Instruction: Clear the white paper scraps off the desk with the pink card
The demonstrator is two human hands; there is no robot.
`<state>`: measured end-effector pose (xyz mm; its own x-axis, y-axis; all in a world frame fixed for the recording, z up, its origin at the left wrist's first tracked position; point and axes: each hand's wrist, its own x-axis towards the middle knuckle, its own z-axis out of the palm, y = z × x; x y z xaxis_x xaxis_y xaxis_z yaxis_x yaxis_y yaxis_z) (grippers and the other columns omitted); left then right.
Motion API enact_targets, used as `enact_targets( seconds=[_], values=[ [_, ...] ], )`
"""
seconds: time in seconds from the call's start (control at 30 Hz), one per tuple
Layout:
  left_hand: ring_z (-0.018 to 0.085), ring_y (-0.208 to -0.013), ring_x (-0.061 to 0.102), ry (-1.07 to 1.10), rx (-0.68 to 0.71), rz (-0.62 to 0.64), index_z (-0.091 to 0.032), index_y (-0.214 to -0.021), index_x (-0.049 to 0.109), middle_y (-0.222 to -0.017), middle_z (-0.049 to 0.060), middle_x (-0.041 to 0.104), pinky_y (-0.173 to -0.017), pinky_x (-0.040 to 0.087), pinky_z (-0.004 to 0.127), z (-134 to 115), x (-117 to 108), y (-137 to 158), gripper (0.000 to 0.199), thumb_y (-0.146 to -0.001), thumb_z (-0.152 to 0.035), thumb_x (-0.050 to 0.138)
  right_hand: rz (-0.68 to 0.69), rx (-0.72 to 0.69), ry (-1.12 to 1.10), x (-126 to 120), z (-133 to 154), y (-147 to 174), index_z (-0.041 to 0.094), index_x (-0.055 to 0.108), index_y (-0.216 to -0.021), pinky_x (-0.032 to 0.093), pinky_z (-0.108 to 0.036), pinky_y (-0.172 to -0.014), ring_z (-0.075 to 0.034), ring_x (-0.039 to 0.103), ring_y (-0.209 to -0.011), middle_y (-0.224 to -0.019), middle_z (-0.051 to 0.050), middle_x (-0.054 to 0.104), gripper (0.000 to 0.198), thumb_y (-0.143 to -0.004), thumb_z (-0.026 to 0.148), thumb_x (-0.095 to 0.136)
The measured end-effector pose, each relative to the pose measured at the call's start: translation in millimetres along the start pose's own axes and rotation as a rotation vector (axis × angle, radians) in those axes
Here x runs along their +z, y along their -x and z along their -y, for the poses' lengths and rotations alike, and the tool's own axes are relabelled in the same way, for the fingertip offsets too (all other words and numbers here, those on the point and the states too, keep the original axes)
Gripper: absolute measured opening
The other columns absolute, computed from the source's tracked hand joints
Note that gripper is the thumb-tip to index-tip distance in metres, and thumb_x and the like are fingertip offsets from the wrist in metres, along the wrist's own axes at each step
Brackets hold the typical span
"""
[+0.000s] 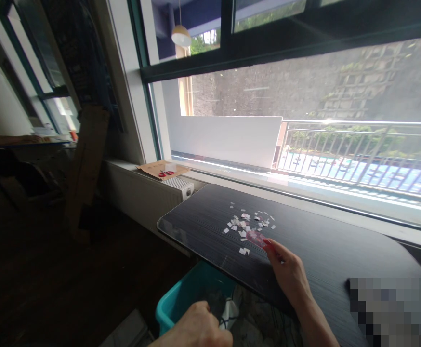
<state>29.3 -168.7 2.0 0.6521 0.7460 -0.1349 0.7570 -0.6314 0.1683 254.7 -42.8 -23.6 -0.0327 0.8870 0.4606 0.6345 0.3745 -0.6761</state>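
Through the head camera I look down at a teal bin (164,308) below the near edge of a dark table (336,250). Inside it I make out a crumpled white piece with dark lines (229,311) towards the right; the rest of the contents is too dim to name. My left hand (200,325) is curled in front of the bin, covering part of its near side, and I cannot tell whether those fingers grip anything.

My right hand (289,270) pinches a see-through pink card (256,238) between thumb and fingers, low over the table. The card's far end reaches the near side of a loose scatter of white paper scraps (245,217), which lie straight on the tabletop. Well apart, by the window, red-handled scissors (166,173) rest on brown paper (149,168) over a radiator (152,197).
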Motion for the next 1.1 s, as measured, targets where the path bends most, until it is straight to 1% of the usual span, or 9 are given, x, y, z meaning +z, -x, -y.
enact_targets(
  seconds=[0.17, 0.33, 0.4, 0.53, 0.67, 0.73, 0.9, 1.03, 1.1],
  values=[
    [0.02, -0.072, 0.062, 0.086, -0.13, 0.104, -0.02, -0.07, 0.063, -0.068, 0.0, 0.066, -0.068, 0.04, 0.026, 13.3, -5.0, 9.2, 0.019, -0.082, -0.035, 0.063, 0.07, -0.052, -0.024, -0.5, 5.9, -3.9, 0.02, 0.075, -0.101, 0.052, -0.027, -0.073, -0.022, 0.069, -0.084, -0.098, -0.006, 0.075, 0.037, -0.088, 0.041, 0.047],
    [0.019, -0.077, 0.06, 0.095, -0.263, 0.05, -0.02, -0.072, 0.064, -0.074, 0.0, 0.065, -0.071, 0.039, 0.025, 13.6, -0.6, 17.1, 0.006, -0.076, -0.022, 0.067, 0.039, -0.007, 0.024, -4.5, 14.3, 1.8, 0.017, 0.075, -0.094, 0.048, -0.023, -0.059, -0.016, 0.064, -0.061, -0.071, -0.003, 0.073, 0.033, -0.085, 0.037, 0.05],
    [0.018, -0.078, 0.059, 0.081, -0.283, -0.002, -0.02, -0.073, 0.062, -0.077, 0.0, 0.065, -0.075, 0.038, 0.025, 10.9, -0.1, 19.9, 0.005, -0.074, -0.018, 0.067, 0.008, 0.001, 0.003, -4.9, 15.1, 3.6, 0.017, 0.074, -0.095, 0.049, -0.023, -0.06, -0.016, 0.063, -0.06, -0.071, -0.003, 0.072, 0.032, -0.084, 0.036, 0.05],
    [0.018, -0.077, 0.059, 0.087, -0.286, -0.016, -0.019, -0.072, 0.061, -0.074, 0.0, 0.064, -0.076, 0.038, 0.026, 7.0, -0.3, 21.6, 0.006, -0.075, -0.019, 0.066, 0.045, -0.031, -0.067, -4.0, 15.0, 4.1, 0.017, 0.073, -0.098, 0.05, -0.024, -0.065, -0.017, 0.064, -0.065, -0.078, -0.005, 0.074, 0.034, -0.084, 0.038, 0.05],
    [0.019, -0.074, 0.06, 0.058, -0.276, -0.044, -0.019, -0.068, 0.06, -0.069, -0.001, 0.063, -0.07, 0.038, 0.024, 7.6, 0.5, 20.9, 0.009, -0.075, -0.02, 0.066, 0.07, -0.035, -0.081, -6.1, 15.6, 5.3, 0.016, 0.072, -0.092, 0.048, -0.023, -0.06, -0.015, 0.061, -0.06, -0.068, -0.002, 0.069, 0.03, -0.083, 0.033, 0.049],
    [0.018, -0.072, 0.059, 0.062, -0.251, -0.058, -0.019, -0.067, 0.06, -0.066, -0.001, 0.062, -0.066, 0.038, 0.022, 10.6, 1.0, 19.8, 0.009, -0.074, -0.02, 0.065, 0.042, -0.007, -0.083, -7.8, 15.0, 6.2, 0.016, 0.071, -0.092, 0.047, -0.023, -0.059, -0.015, 0.06, -0.059, -0.066, -0.001, 0.067, 0.03, -0.082, 0.032, 0.048],
    [0.016, -0.064, 0.055, 0.167, -0.207, 0.046, -0.019, -0.061, 0.059, -0.059, -0.003, 0.059, -0.06, 0.036, 0.021, 21.4, 4.2, 15.1, 0.015, -0.072, -0.024, 0.069, -0.044, 0.128, -0.047, -10.2, 11.5, 6.5, 0.017, 0.071, -0.095, 0.047, -0.026, -0.061, -0.018, 0.064, -0.063, -0.068, -0.002, 0.069, 0.032, -0.081, 0.035, 0.048],
    [0.014, -0.06, 0.05, 0.151, -0.174, -0.037, -0.019, -0.063, 0.058, -0.06, -0.002, 0.058, -0.061, 0.036, 0.022, 22.4, 7.0, 14.6, 0.017, -0.075, -0.027, 0.066, 0.057, 0.088, -0.124, -10.7, 11.3, 7.1, 0.018, 0.07, -0.089, 0.047, -0.024, -0.06, -0.017, 0.064, -0.062, -0.067, -0.001, 0.069, 0.029, -0.08, 0.033, 0.047],
    [0.014, -0.058, 0.049, 0.15, -0.156, -0.055, -0.019, -0.062, 0.056, -0.058, -0.002, 0.055, -0.06, 0.036, 0.022, 20.2, 6.2, 16.4, 0.019, -0.076, -0.028, 0.066, 0.055, 0.078, -0.146, -10.6, 12.0, 7.3, 0.017, 0.07, -0.09, 0.048, -0.024, -0.06, -0.017, 0.064, -0.063, -0.068, -0.001, 0.069, 0.03, -0.08, 0.033, 0.048]
  ],
)
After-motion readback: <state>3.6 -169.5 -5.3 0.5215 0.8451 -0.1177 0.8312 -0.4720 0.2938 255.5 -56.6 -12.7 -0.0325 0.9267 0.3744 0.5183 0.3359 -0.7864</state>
